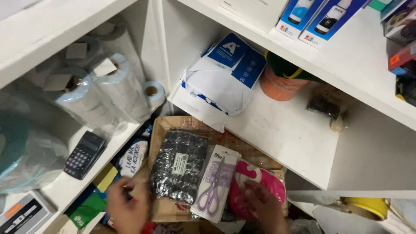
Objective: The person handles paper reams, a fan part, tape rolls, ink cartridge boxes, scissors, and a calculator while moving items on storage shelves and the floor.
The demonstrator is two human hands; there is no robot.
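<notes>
My left hand [125,208] rests at the lower left edge of an open brown cardboard box [162,128], its fingers curled on the box's side. My right hand [264,206] lies on a pink-and-white packet [260,177] inside the box, fingers spread over it. Between my hands sit a clear bag of small black items [180,164] with a white label and a carded pair of purple-handled scissors [215,184]. The box stands low, in front of the white shelves.
White shelves surround the box. Left shelf: wrapped paper rolls [106,86], a black calculator [84,154], a grey box [24,214]. Right shelf [290,134]: reams of paper in white-blue wrap [223,78], an orange tub [279,84], a small dark packet [323,106]. Yellow tape roll [366,208] at lower right.
</notes>
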